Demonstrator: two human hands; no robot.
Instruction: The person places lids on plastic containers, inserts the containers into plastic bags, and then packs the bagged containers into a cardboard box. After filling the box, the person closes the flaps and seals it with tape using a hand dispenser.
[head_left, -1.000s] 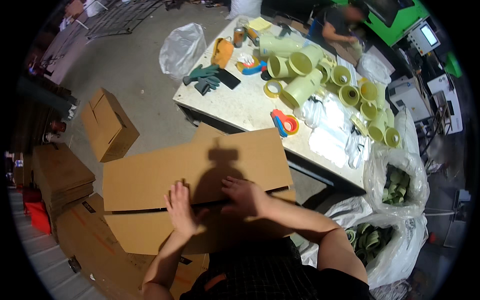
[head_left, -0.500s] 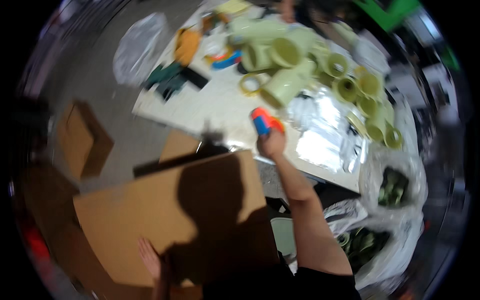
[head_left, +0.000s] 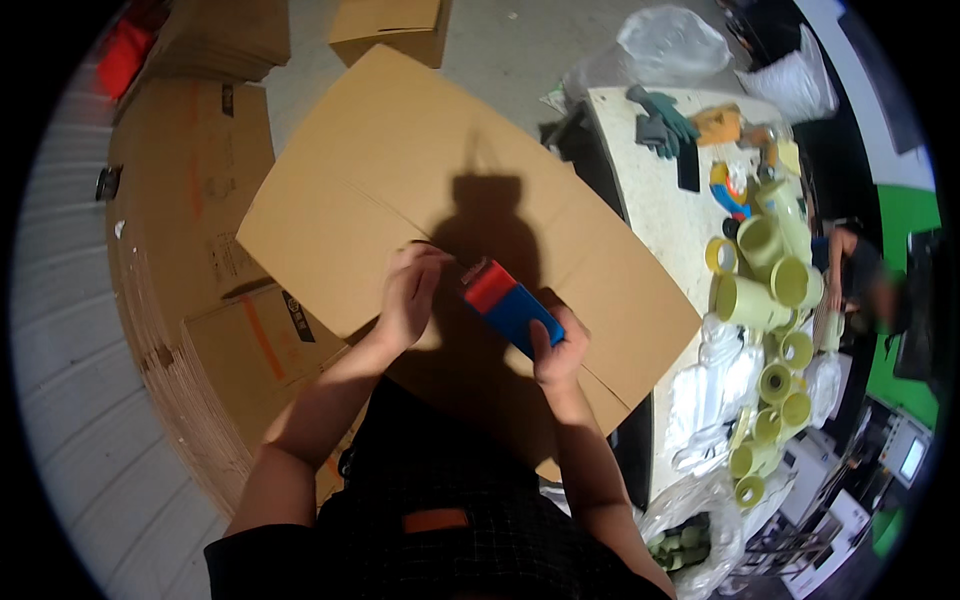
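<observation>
My right hand point(head_left: 558, 345) grips a red and blue tape dispenser point(head_left: 508, 301) over a large flattened cardboard box point(head_left: 400, 180). Its red end points toward my left hand point(head_left: 410, 290), whose fingers are bent at that end. Whether they pinch the tape end there is too small to tell. The box lies in front of me, and my shadow falls across its middle.
A white table point(head_left: 650, 200) at the right carries several pale yellow-green pipe fittings point(head_left: 770, 285), tape rolls, gloves point(head_left: 660, 120) and plastic bags. Stacked flat cardboard point(head_left: 190, 260) lies at the left. A closed box point(head_left: 390, 25) stands beyond. Another person point(head_left: 860, 275) is at the table's far side.
My right hand has brought the tape dispenser from the table to the cardboard box. My left hand has come off the box to meet it. The view has turned left.
</observation>
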